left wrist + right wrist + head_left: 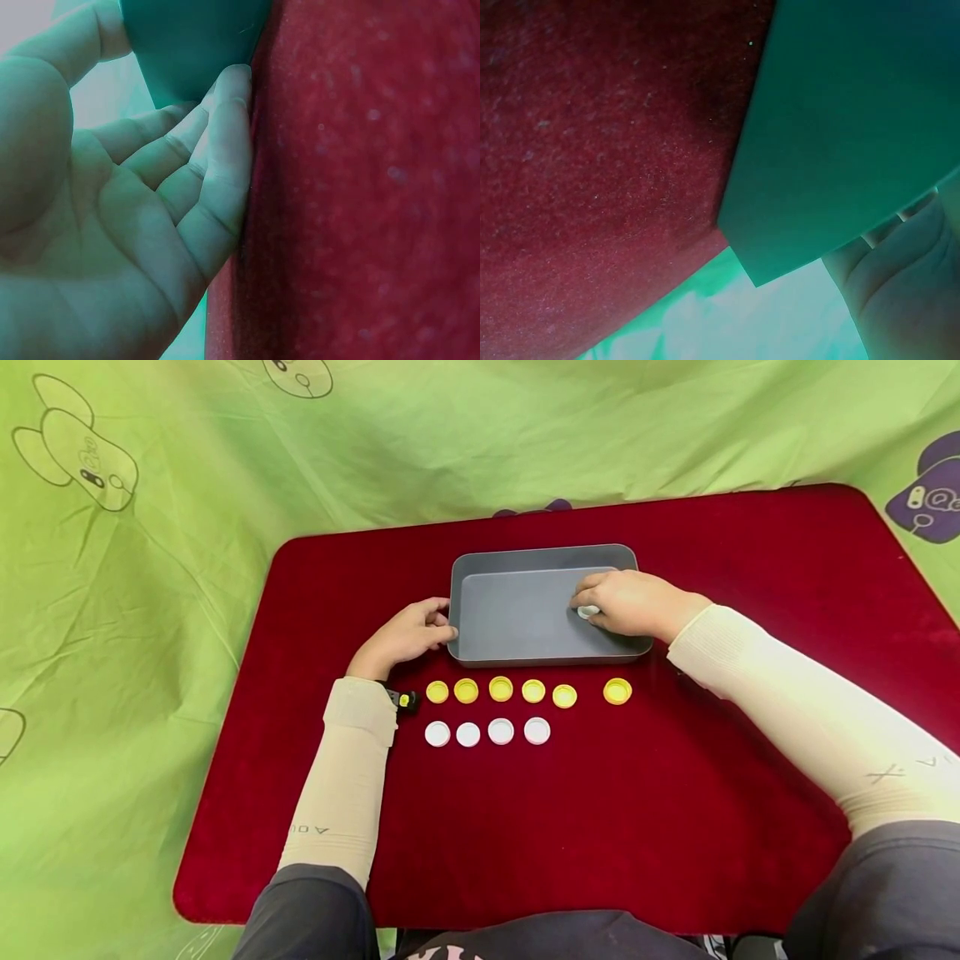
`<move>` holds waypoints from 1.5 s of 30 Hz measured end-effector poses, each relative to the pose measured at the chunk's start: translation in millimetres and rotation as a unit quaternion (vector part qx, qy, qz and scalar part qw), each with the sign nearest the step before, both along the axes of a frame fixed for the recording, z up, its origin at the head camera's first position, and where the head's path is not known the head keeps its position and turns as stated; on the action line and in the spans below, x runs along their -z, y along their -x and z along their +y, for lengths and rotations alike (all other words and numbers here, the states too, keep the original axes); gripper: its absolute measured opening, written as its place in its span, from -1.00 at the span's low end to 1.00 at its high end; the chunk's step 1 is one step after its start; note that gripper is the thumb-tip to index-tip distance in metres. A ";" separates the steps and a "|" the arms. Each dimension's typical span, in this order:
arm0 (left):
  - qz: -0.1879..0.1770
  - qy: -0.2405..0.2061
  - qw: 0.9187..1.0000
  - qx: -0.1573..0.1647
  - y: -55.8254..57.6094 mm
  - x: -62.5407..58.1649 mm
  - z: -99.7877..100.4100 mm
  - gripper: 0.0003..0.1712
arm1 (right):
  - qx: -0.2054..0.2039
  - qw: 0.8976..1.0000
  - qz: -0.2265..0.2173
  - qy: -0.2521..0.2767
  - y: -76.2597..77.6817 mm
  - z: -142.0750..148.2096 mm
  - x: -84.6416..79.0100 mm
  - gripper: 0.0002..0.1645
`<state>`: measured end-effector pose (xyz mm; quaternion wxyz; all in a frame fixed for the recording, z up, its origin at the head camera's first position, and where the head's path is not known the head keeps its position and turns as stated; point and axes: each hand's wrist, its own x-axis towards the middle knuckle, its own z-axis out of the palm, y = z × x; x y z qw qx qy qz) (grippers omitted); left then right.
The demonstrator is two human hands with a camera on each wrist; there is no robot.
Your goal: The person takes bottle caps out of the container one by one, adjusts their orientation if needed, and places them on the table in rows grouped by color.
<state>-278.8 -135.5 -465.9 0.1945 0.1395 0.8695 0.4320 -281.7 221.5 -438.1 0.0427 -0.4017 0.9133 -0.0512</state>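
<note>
A grey rectangular tray [510,614] stands on the red table. Inside its right half, my right hand [626,602] pinches a white bottle cap [587,611] close to the tray floor. In the right wrist view, the tray wall [832,150] hides the fingertips and the cap; only part of the palm shows. At the tray's left end, my left hand [408,631] holds the wall, thumb at the rim and fingers against the outside. The left wrist view shows those fingers [225,142] at the tray corner [191,52], the lowest one near the cloth.
In front of the tray lies a row of several yellow bottle caps [500,688], one set apart to the right [617,691]. Nearer to me is a row of several white bottle caps [500,731]. A green curtain [465,443] hangs behind the red-covered table [600,835].
</note>
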 end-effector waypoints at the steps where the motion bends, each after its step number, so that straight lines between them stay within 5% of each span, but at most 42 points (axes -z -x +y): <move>1: -0.001 0.000 1.000 0.000 -0.1 0.0 0.1 -0.34 | 0.000 1.000 0.000 0.000 0.0 0.1 0.0 -0.63; 45: -0.001 -0.004 1.000 0.004 -0.3 -1.7 -0.2 -0.36 | -0.027 0.999 0.034 0.019 -12.9 2.1 -13.8 -0.67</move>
